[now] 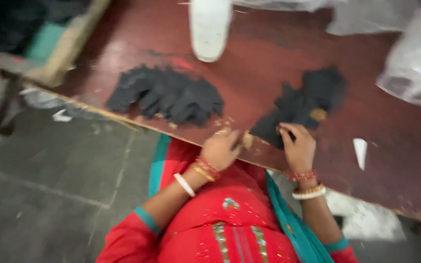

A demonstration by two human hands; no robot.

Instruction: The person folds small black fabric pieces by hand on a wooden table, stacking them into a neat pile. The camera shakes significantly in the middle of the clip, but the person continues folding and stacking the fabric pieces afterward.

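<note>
My left hand (223,147) rests at the near edge of the dark red table (269,63), fingers curled around a small tan piece (247,140). My right hand (297,144) pinches the edge of a dark fabric piece (269,129) at the bottom of a heap of dark fabric pieces (313,100). A tan tag (318,115) shows on that heap. A second spread of dark fabric pieces (169,95) lies to the left of my left hand. The picture is blurred, so fine detail is unclear.
A white bottle-like object (210,29) stands at the table's far side. Clear plastic bags (415,63) lie at the far right. A white paper scrap (360,150) sits right of my right hand. Grey floor (49,185) lies to the left.
</note>
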